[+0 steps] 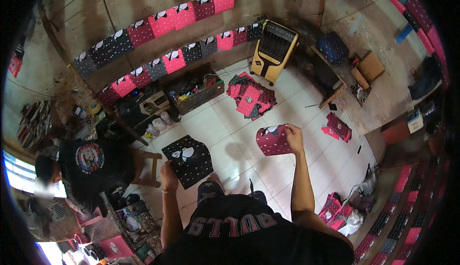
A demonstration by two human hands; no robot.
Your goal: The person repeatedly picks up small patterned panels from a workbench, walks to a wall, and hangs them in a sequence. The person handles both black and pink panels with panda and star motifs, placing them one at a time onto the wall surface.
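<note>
My left hand grips the lower left edge of a black printed piece with white dots and a white cartoon figure. The piece looks thin and bends slightly at its far right corner. Out to the right, my right hand pinches the right edge of a maroon printed piece, also white-dotted with a cartoon figure. That piece curls and hangs over the tiled floor. The two pieces are held apart. Whether they are cloth or coated sheet, I cannot tell.
Ahead on the floor lies a heap of similar pink and dark pieces, near a yellow-black air cooler. Similar pieces hang in rows along the wall. At left, a person in black sits near a wooden stool. A smaller stack lies right.
</note>
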